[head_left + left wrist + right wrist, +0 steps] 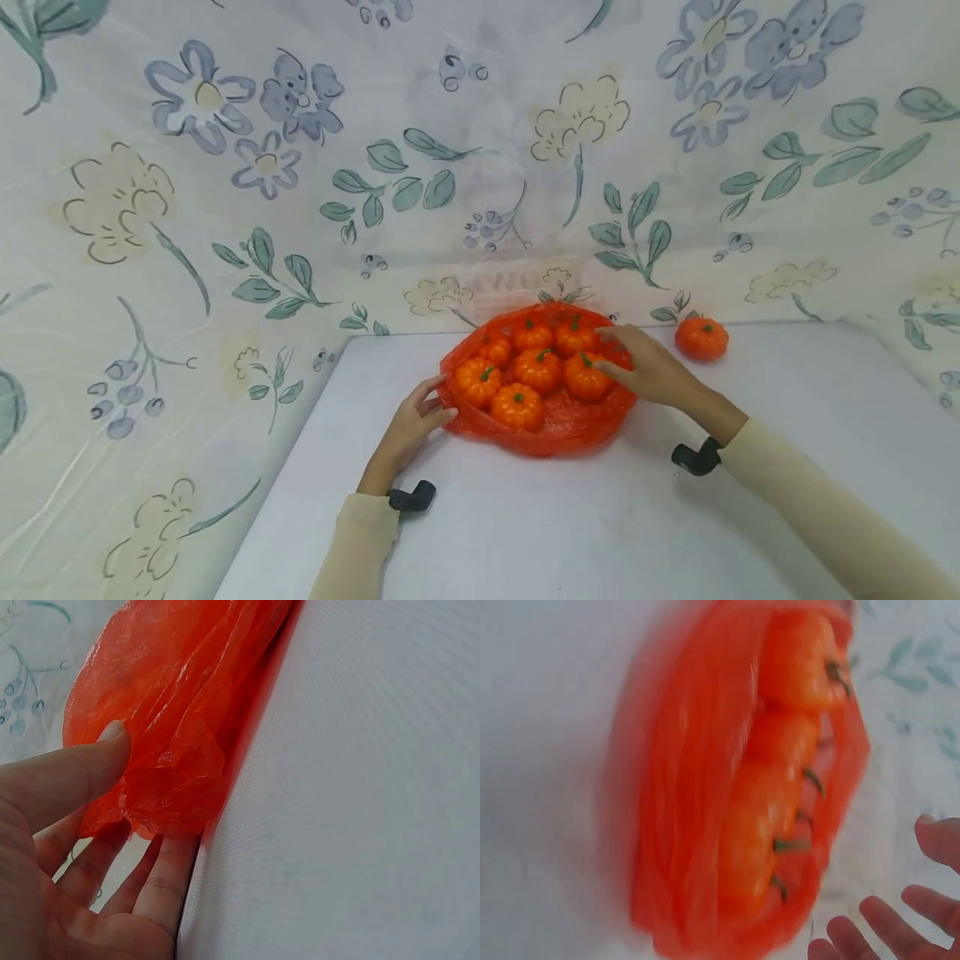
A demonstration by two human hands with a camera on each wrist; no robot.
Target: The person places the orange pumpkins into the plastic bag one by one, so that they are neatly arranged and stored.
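A red plastic bag [540, 437] lies spread wide at its mouth on the table, with several small orange pumpkins [519, 406] with green stems inside. At the bag's left side, my left hand [412, 421] holds the edge. In the left wrist view the thumb [105, 761] lies over the crumpled film, with the other fingers behind it. My right hand [656, 367] is above the bag's right side, and its fingers overlap the pumpkins there in the head view. The right wrist view shows those fingers [889, 922] spread and apart from the bag, holding nothing.
One more orange pumpkin [702, 338] sits outside the bag, at the back right of the white table [525, 533]. Behind the table's back edge hangs a flower-patterned sheet [480, 167], which also runs down the left side.
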